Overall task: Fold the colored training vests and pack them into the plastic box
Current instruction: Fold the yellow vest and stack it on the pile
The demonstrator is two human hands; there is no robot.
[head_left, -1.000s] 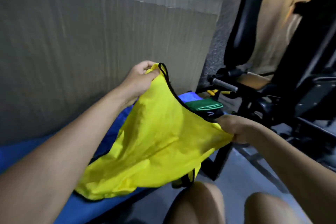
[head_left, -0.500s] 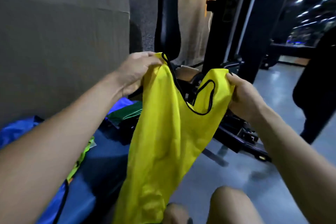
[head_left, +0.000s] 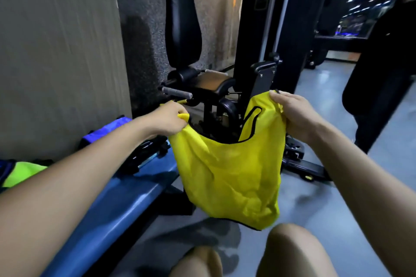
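Note:
A yellow training vest [head_left: 227, 175] with black trim hangs in the air in front of my knees. My left hand [head_left: 168, 119] grips its left shoulder strap and my right hand [head_left: 292, 112] grips its right shoulder strap, holding the vest spread between them. A neon green vest [head_left: 20, 172] lies at the far left on the blue bench [head_left: 126, 198]. A blue vest [head_left: 105, 128] lies farther back on the bench against the wall. The plastic box is not clearly visible.
A black weight machine [head_left: 225, 87] with a padded seat stands straight ahead. A grey wall [head_left: 56, 63] runs along the left. Dark items [head_left: 144, 155] lie on the bench behind the yellow vest. A person in dark clothing [head_left: 382, 74] stands at the right on the grey floor.
The vest came up off the bench and my hands have spread it apart. Both hands dropped lower since half a second ago, and my view turned right toward the machine.

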